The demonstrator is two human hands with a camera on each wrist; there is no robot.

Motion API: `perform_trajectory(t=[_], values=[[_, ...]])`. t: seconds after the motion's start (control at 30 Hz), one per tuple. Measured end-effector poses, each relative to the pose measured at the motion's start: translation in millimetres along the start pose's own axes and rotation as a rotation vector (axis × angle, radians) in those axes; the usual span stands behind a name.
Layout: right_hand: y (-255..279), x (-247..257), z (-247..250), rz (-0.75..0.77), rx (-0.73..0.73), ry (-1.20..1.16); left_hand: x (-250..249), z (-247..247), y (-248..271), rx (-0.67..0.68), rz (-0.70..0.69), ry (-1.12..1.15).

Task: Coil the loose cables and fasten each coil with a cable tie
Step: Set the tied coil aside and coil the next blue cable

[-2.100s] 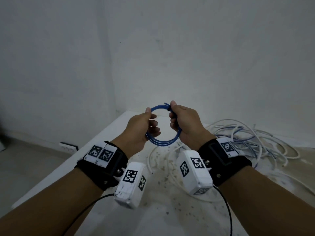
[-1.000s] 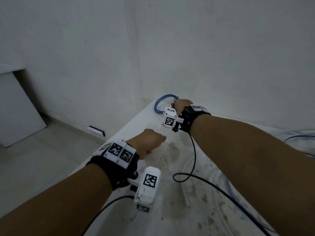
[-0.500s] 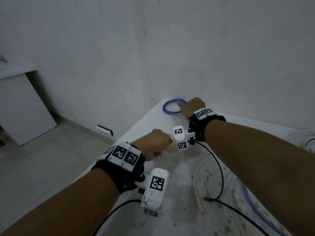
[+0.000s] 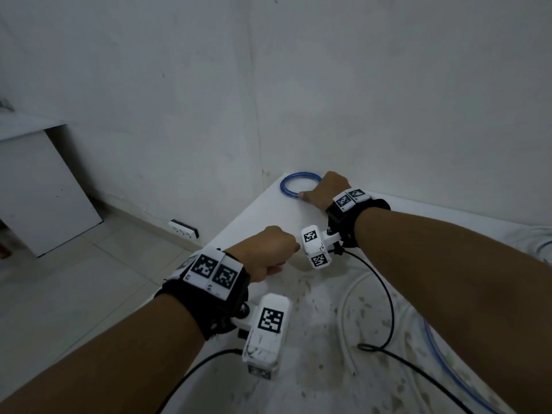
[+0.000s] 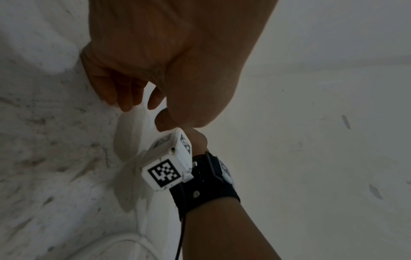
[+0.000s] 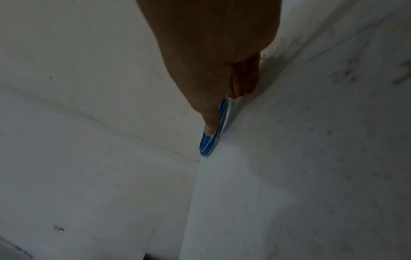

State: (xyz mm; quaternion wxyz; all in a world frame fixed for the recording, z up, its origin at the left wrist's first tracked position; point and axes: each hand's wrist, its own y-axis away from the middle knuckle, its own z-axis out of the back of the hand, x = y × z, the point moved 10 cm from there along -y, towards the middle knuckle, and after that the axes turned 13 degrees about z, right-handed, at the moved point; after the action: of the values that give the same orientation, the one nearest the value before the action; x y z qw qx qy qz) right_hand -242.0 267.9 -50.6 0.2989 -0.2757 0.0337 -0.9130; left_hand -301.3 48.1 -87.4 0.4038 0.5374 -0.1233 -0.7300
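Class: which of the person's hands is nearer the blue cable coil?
Right. The right hand touches the blue cable coil at the table corner; the left hand sits well short of it.
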Motion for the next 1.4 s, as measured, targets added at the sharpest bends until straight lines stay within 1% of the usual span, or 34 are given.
perform_trajectory(t=[0.1,0.23,0.33,0.4,0.47,0.5,0.53,0.57,0.67,0.73,0.77,0.8,0.87,0.93,1.0,1.03,1.1,1.17,1.27,1.4], values=[[14,3,14,-0.001,0.014,-0.038,0,0,-1,-0.01,0.002,-0.002],[45,-4,57,-0.017,-0.019,-0.046,0,-2,1,-0.005,0.004,-0.005],[81,-22,96,-0.045,-0.007,-0.049,-2,-3,11,-0.027,-0.003,-0.036],[114,-42,129,-0.07,-0.011,-0.077,-8,-10,20,-0.057,-0.043,-0.086],[150,-63,164,-0.081,-0.039,-0.025,-19,-25,31,-0.108,-0.111,-0.179],[172,-74,186,-0.089,-0.062,0.034,-29,-40,42,-0.135,-0.164,-0.243],[185,-82,197,-0.092,-0.087,0.086,-37,-49,49,-0.159,-0.221,-0.291],[206,-92,217,-0.102,-0.141,0.144,-48,-68,65,-0.144,-0.292,-0.329],[269,-116,274,-0.116,-0.356,0.24,-72,-131,115,-0.02,-0.492,-0.4],[307,-132,307,-0.141,-0.476,0.298,-82,-168,145,0.058,-0.578,-0.427],[324,-142,319,-0.163,-0.502,0.332,-86,-185,155,0.094,-0.605,-0.442],[339,-155,327,-0.191,-0.498,0.371,-88,-202,163,0.124,-0.619,-0.463],[368,-188,331,-0.288,-0.401,0.439,-91,-233,175,0.17,-0.634,-0.499],[395,-223,314,-0.404,-0.207,0.426,-93,-260,184,0.199,-0.633,-0.502],[414,-253,280,-0.459,-0.047,0.29,-95,-281,188,0.211,-0.609,-0.498],[419,-264,265,-0.461,-0.019,0.202,-97,-291,189,0.22,-0.593,-0.491],[423,-281,249,-0.47,-0.062,0.054,-101,-309,192,0.223,-0.56,-0.497],[421,-291,243,-0.494,-0.088,-0.019,-106,-320,189,0.178,-0.547,-0.521],[417,-299,243,-0.515,-0.063,-0.015,-116,-328,186,0.121,-0.542,-0.517],[415,-302,243,-0.5,-0.051,0.028,-116,-339,181,0.154,-0.527,-0.47]])
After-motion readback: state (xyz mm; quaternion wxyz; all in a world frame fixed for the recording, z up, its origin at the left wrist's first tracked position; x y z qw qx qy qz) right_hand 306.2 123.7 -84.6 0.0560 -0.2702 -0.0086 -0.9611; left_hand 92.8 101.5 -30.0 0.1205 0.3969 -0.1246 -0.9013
